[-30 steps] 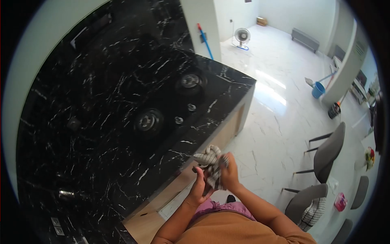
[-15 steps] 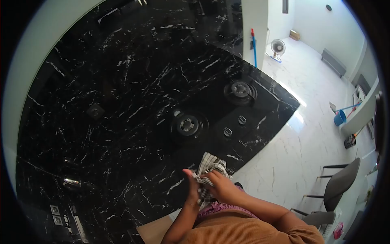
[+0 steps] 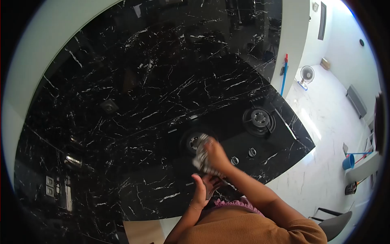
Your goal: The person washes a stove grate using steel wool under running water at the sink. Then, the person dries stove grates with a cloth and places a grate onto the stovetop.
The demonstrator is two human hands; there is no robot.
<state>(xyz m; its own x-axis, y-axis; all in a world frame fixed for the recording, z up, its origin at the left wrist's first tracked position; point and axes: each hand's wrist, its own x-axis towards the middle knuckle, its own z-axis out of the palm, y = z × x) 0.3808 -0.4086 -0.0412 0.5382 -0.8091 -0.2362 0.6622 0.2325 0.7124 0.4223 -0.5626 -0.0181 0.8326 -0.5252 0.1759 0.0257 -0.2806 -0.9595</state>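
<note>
I have the right hand closed around a checked cloth, with its fingers bunched over the top end. The cloth is grey and white, and it looks a bit blurry. It is over the stove, in front of the left burner, and it hides part of that burner from me. I can't tell if the cloth is touching the stove or is up in the air.

My left hand is open, nearer to the body than the right one. Its thumb sticks up and its fingers spread to the right, just below the low end of the cloth. I can't tell if those fingers touch it.

The right burner is farther off and to the right. Two shiny knobs sit on the near side of the stove, and one of them is just beside the right wrist. The stove is set in a black counter with white squiggly lines.

Past the counter, on the right, I see a white floor with a fan far back, a blue bucket and, nearer, a grey chair.
</note>
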